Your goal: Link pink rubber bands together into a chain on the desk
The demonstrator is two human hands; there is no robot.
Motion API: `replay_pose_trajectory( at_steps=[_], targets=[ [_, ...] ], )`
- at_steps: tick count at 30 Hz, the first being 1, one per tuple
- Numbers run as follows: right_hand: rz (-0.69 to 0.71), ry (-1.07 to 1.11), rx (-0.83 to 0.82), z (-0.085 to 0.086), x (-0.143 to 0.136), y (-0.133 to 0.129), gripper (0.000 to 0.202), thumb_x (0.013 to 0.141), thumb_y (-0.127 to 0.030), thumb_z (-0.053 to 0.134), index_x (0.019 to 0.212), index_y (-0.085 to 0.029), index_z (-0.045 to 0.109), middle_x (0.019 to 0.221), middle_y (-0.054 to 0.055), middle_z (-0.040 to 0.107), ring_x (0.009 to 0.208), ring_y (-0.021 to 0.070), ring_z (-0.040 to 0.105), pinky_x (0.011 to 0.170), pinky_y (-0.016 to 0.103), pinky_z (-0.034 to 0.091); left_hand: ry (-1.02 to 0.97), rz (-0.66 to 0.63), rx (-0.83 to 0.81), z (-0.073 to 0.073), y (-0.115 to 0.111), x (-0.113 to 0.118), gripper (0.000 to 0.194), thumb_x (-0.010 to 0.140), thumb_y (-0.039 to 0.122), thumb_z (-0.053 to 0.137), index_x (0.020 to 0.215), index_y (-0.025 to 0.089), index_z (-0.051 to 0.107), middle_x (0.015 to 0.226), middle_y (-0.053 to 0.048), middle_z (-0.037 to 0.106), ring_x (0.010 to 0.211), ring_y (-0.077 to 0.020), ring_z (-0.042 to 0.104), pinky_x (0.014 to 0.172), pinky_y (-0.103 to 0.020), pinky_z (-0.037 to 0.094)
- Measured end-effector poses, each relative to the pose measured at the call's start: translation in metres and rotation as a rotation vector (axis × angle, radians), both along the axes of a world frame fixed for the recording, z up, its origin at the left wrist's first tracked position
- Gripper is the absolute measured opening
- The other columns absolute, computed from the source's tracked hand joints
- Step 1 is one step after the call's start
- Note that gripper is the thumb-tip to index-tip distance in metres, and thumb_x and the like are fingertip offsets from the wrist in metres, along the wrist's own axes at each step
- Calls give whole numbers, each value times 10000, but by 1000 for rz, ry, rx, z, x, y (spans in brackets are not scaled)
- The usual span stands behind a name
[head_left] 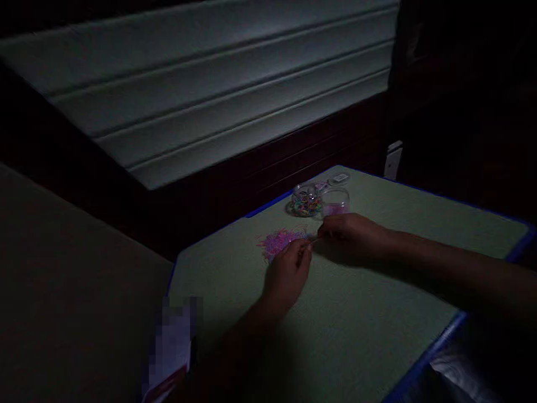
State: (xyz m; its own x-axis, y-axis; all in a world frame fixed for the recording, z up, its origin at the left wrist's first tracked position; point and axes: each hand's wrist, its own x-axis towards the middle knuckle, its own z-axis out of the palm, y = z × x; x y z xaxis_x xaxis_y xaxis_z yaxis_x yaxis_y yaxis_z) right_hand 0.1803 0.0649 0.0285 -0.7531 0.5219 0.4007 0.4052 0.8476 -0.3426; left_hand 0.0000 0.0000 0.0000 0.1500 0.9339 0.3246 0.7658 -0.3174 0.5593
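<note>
My left hand point(288, 274) is closed in a pinch just in front of a loose pile of thin pink and purple strands point(279, 242), perhaps small rubber bands. My right hand point(350, 232) pinches too, slightly higher and to the right. Between the two sets of fingertips a thin pale strand point(315, 241) runs taut, held at both ends; its exact kind is too dim to make out. Behind my right hand stands a clear round jar point(335, 200) with pinkish contents low in it. Beside that jar is another clear container point(305, 200) with many-coloured small bits.
A light-green table top point(356, 313) with a blue edge lies under my hands. At its far corner rests a clear lid point(338, 178) with a white label. A slatted pale panel point(235, 84) rises behind the table. A blurred-out pale object point(170, 347) is at the lower left.
</note>
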Motion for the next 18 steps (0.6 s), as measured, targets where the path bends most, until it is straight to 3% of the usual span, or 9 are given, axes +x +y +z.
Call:
replay_pose_trajectory(
  at_steps=[7, 18],
  targets=[
    [22, 16, -15, 1, 1, -2, 186, 769, -170, 437, 867, -134, 592, 763, 56, 595, 642, 107, 497, 580, 205, 347, 2, 32, 17, -2, 5, 0, 244, 815, 316, 381, 1006, 214, 493, 766, 2, 574, 665, -98, 514, 557, -195, 369],
    [50, 40, -23, -1, 2, -1, 189, 778, -200, 438, 870, -139, 591, 761, 51, 598, 640, 99, 499, 578, 206, 347, 47, 9, 39, -3, 6, 0, 205, 825, 270, 363, 926, 186, 520, 809, -22, 589, 693, -106, 526, 590, -206, 388]
  ],
)
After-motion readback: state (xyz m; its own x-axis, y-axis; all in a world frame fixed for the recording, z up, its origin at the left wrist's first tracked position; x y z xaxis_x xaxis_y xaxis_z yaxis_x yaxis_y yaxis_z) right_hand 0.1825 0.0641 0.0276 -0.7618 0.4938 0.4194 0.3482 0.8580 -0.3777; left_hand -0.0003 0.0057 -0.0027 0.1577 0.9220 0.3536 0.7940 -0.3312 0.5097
